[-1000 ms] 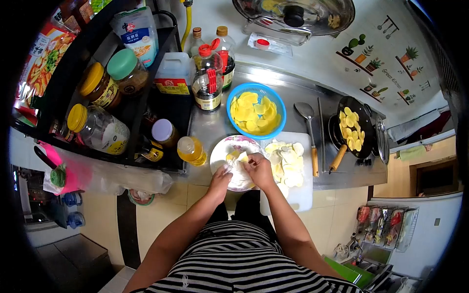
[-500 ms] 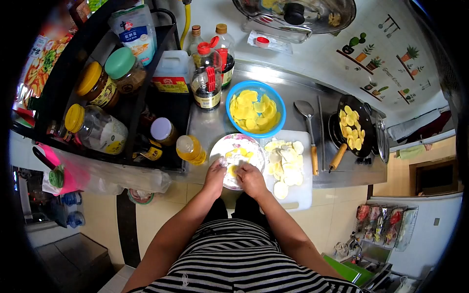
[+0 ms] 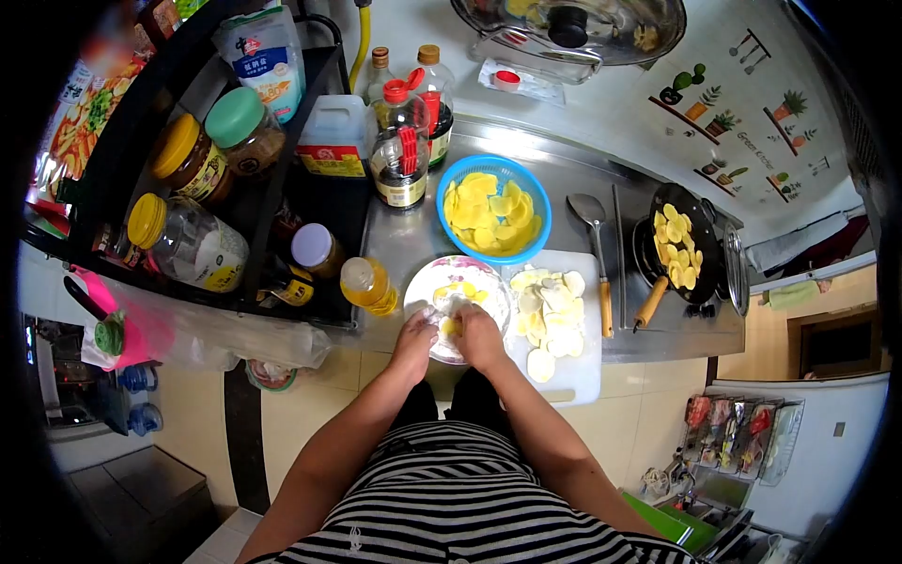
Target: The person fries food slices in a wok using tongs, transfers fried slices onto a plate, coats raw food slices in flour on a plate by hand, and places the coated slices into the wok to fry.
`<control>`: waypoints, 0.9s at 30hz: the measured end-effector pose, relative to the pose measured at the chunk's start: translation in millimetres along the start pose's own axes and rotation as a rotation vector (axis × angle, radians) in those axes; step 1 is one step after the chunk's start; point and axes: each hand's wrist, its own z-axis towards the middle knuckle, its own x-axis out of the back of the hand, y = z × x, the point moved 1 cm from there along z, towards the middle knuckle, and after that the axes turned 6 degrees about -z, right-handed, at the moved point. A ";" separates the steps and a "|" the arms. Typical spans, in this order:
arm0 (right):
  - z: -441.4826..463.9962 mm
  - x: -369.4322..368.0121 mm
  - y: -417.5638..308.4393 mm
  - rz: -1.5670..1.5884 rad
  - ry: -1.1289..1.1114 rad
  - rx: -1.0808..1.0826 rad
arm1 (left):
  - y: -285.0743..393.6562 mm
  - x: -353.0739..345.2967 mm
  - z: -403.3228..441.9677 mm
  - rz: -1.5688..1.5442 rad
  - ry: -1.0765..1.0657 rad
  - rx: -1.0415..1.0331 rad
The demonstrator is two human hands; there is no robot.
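Observation:
A white plate (image 3: 490,282) with a pink floral rim holds white powder and some yellow slices. Over its near left part is my left hand (image 3: 414,342), its fingers closed and dusted with powder. My right hand (image 3: 479,338) is closed too, over the plate's near right part, with a yellow slice (image 3: 450,327) at its fingertips. White-coated slices (image 3: 554,315) lie on a white cutting board (image 3: 578,381) right of the plate. Behind it, a blue basket (image 3: 542,202) contains yellow slices (image 3: 489,216).
A black wok (image 3: 703,249) with slices sits on the stove at the right. Beside it lies a spatula (image 3: 596,235). An oil bottle (image 3: 368,287) stands left of the plate, near a black rack (image 3: 272,197) of jars. Sauce bottles (image 3: 399,155) stand behind.
Both hands have moved toward the near side of the plate, uncovering yellow slices in the powder. Over the last half second they have barely shifted.

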 end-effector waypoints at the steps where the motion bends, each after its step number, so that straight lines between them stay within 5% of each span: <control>1: 1.2 1.0 0.6 0.000 0.001 0.000 | 0.5 -0.4 -0.1 -0.002 -0.007 0.002; 4: 0.5 11.6 -4.8 0.072 -0.127 -0.140 | 1.7 0.0 -0.1 -0.004 -0.018 -0.021; 6: -4.2 26.9 -11.6 0.016 0.122 0.175 | 3.0 1.2 1.0 0.015 0.011 -0.039; 17: -23.8 0.3 4.9 0.003 0.126 0.380 | 5.6 4.5 -2.1 0.006 0.033 -0.067; 20: -20.0 -5.9 11.1 -0.046 0.030 0.273 | 3.5 4.4 -2.2 -0.034 0.015 -0.088; 27: -18.5 25.4 13.4 0.416 -0.047 -0.187 | 0.7 5.5 -0.5 -0.019 0.029 -0.063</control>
